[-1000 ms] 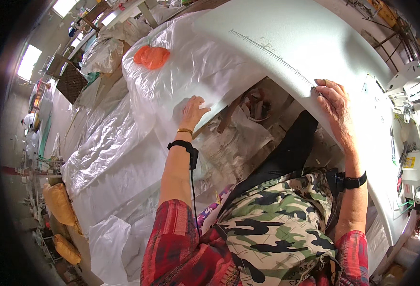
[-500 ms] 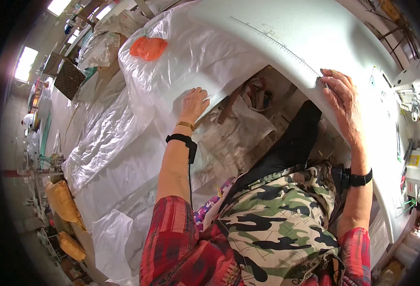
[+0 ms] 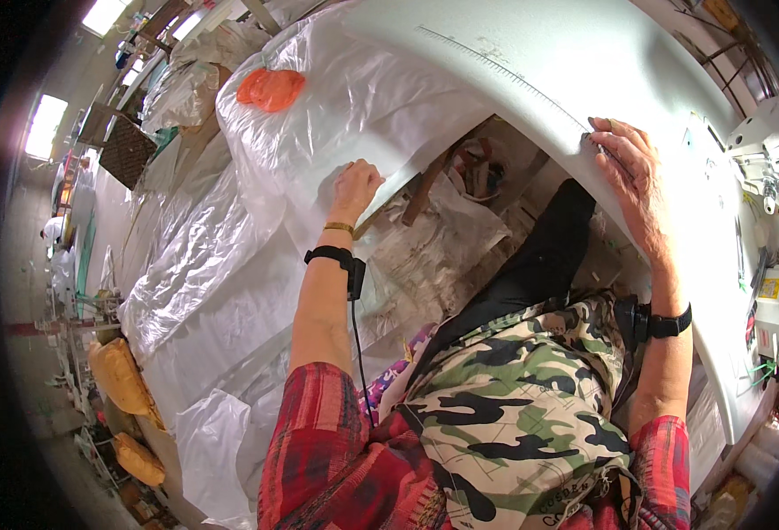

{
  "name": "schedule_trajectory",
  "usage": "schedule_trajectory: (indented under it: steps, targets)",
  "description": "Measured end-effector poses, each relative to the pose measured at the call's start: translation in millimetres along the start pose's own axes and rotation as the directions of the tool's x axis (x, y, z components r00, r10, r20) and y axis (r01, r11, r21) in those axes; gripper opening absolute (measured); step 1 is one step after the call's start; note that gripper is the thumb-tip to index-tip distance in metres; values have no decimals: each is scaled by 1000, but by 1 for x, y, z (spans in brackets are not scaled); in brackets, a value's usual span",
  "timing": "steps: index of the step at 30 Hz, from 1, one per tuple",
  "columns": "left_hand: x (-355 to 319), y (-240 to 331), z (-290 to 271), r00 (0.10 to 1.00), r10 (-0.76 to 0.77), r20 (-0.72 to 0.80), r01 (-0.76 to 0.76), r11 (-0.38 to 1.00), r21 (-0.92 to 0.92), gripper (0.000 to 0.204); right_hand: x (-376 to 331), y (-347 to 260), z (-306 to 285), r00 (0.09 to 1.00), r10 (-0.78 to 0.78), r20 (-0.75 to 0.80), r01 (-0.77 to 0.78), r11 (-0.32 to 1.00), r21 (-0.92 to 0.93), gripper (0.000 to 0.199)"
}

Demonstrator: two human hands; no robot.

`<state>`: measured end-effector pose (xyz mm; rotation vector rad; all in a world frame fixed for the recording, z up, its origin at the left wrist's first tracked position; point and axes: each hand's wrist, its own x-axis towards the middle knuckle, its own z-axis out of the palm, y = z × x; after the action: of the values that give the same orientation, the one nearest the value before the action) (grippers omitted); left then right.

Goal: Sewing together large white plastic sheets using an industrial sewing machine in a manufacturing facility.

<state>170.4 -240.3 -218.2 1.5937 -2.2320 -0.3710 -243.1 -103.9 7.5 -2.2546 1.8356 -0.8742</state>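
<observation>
My left hand (image 3: 355,190) rests with curled fingers near the edge of a side surface covered in clear plastic sheet (image 3: 257,203). Whatever may be inside those fingers is hidden. On the right, my right hand (image 3: 630,177) is on the pale machine table (image 3: 531,44), its fingers bent and drawn together. A small dark shape shows at its fingertips, too small to name. A printed ruler scale (image 3: 504,72) runs along the table near its front edge and ends beside these fingers.
An orange plastic bundle (image 3: 271,90) lies on the sheeting. A white sewing machine head (image 3: 769,146) stands at the far right. Below the gap between the surfaces are crumpled plastic (image 3: 442,230) and a bin (image 3: 482,172). Yellow-brown padded bundles (image 3: 124,375) are at left.
My left hand's fingers have curled in more tightly, at nearly the same spot. My right hand has shifted slightly up and left along the table. The view has moved a little.
</observation>
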Motion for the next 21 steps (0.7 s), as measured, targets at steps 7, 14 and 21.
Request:
schedule_trajectory:
  steps: [7, 14, 21]
  targets:
    - [-1, 3, -2, 1000, 17, -9, -17, 999, 34, 11, 0, 0, 1, 1000, -8, -12, 8, 1000, 8, 30]
    - [-2, 9, 1, 993, 88, -83, -77, 989, 126, 7, 0, -2, 1, 1000, 4, 0, -4, 1000, 6, 31]
    - [20, -7, -7, 878, -235, -417, 328, 930, 168, 9, 0, -1, 0, 1000, -8, 4, 8, 1000, -14, 29]
